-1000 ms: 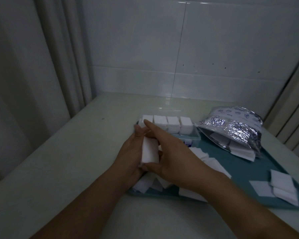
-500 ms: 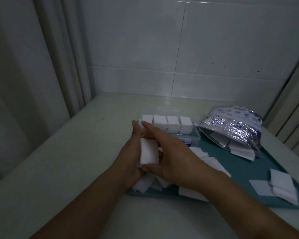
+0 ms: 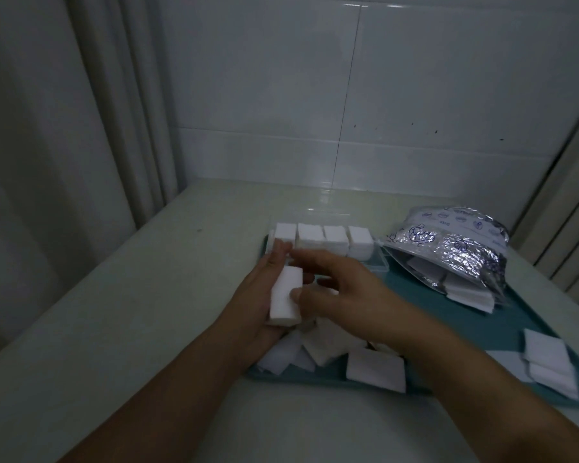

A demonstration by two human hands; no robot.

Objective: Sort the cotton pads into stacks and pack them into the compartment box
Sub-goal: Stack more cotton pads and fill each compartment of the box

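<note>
A white stack of cotton pads (image 3: 284, 297) stands on edge between both hands, just in front of the clear compartment box (image 3: 380, 264). My left hand (image 3: 259, 297) cups the stack from the left and behind. My right hand (image 3: 343, 292) pinches it, thumb on its right face and fingers reaching over toward the box. The box's back row holds several upright pad stacks (image 3: 325, 238). Loose pads (image 3: 315, 349) lie in a heap under my hands on the teal tray (image 3: 422, 295).
An open silver foil pouch (image 3: 455, 252) with pads spilling out lies at the tray's back right. More pads (image 3: 549, 359) sit at the tray's right end. The tray rests on a pale table against a tiled wall, with a curtain at the left.
The stack has turned more edge-on in my hands. My right fingers have spread and lifted off its top toward the box; my thumb stays on it.
</note>
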